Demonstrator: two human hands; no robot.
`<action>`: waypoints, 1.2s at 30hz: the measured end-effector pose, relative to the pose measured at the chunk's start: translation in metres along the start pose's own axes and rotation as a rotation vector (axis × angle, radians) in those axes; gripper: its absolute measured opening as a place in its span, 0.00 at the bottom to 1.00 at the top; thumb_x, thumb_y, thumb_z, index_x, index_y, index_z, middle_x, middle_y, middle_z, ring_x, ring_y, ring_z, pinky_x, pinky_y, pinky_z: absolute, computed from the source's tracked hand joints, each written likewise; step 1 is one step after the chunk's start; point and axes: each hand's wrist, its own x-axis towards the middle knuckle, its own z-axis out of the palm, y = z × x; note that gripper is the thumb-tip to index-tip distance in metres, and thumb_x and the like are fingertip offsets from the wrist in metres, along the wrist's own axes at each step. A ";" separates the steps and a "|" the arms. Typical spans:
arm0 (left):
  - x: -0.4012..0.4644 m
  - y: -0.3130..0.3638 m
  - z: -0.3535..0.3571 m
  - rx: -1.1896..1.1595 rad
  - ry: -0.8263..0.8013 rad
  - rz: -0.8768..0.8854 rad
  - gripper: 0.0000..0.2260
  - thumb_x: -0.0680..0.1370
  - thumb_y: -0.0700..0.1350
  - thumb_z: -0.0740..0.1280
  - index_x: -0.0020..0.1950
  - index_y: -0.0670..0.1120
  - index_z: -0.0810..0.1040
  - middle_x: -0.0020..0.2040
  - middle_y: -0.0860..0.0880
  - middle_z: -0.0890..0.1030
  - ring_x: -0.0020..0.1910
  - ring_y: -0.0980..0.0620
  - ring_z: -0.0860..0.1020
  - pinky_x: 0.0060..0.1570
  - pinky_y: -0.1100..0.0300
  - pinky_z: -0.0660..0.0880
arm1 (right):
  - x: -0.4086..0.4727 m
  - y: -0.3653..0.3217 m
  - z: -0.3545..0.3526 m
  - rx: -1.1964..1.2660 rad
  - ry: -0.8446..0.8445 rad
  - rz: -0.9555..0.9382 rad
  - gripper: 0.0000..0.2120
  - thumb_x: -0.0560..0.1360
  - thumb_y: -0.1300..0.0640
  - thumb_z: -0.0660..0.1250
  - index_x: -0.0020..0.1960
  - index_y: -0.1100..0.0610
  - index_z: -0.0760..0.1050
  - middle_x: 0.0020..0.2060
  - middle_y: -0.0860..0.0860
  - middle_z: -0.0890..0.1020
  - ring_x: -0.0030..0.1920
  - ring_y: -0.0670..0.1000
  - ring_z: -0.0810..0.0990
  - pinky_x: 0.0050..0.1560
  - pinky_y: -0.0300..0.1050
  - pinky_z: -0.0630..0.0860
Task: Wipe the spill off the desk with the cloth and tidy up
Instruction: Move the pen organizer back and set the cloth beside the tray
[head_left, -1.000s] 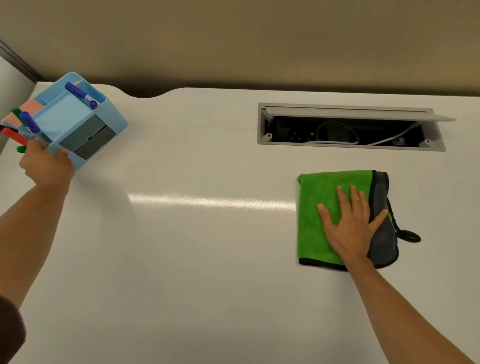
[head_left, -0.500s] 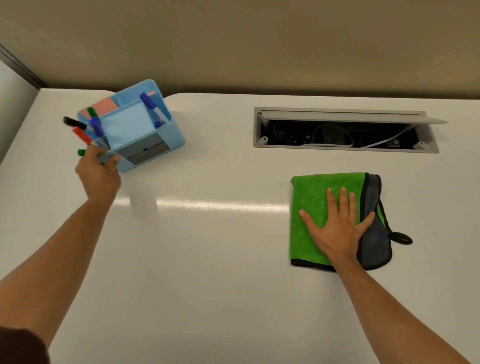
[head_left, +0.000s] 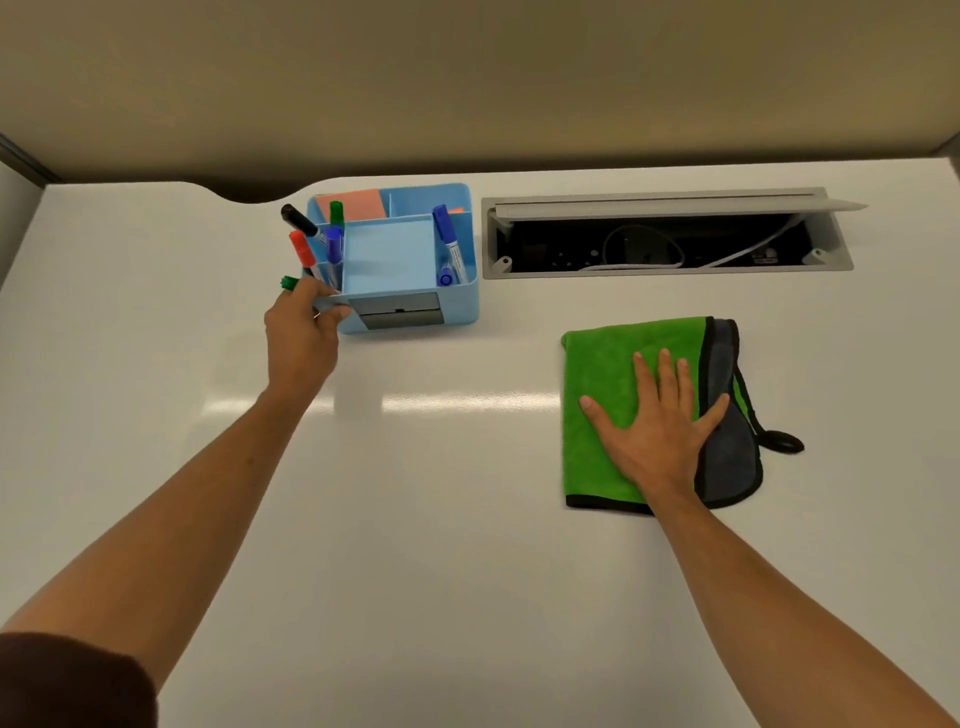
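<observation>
A folded green and grey cloth (head_left: 602, 395) lies flat on the white desk (head_left: 426, 545) at the right. My right hand (head_left: 654, 431) rests flat on it, palm down, fingers spread. A light blue desk organiser (head_left: 457, 306) with several markers and pink sticky notes stands on the desk at the back centre. My left hand (head_left: 301, 338) grips its front left corner. I see no spill on the desk.
An open grey cable hatch (head_left: 670, 270) with white cables inside is set into the desk just right of the organiser. The cloth's black hanging loop (head_left: 784, 441) sticks out to the right. A beige wall runs behind the desk's back edge.
My left hand has carried the organiser from the far left to the back centre and it now sits level on the desk. My right hand has stayed on the cloth.
</observation>
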 end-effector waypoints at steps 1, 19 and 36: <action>-0.002 0.001 0.002 0.002 -0.007 0.003 0.07 0.77 0.40 0.69 0.54 0.40 0.76 0.54 0.40 0.81 0.50 0.47 0.76 0.52 0.57 0.72 | 0.000 0.000 0.000 0.004 0.003 0.001 0.43 0.71 0.22 0.48 0.77 0.48 0.56 0.79 0.52 0.56 0.79 0.52 0.48 0.71 0.73 0.38; -0.028 -0.006 -0.006 0.031 -0.032 -0.062 0.08 0.78 0.42 0.68 0.56 0.42 0.77 0.57 0.40 0.80 0.49 0.50 0.73 0.54 0.57 0.71 | -0.001 0.001 -0.004 0.148 0.066 0.061 0.42 0.72 0.25 0.54 0.75 0.53 0.60 0.77 0.55 0.59 0.78 0.52 0.52 0.74 0.66 0.37; -0.054 -0.007 0.012 -0.003 -0.027 0.007 0.25 0.79 0.45 0.68 0.74 0.52 0.64 0.77 0.43 0.63 0.75 0.44 0.62 0.70 0.51 0.61 | 0.021 0.024 -0.036 0.174 0.024 0.500 0.44 0.67 0.31 0.69 0.68 0.63 0.65 0.63 0.63 0.74 0.64 0.65 0.70 0.62 0.62 0.65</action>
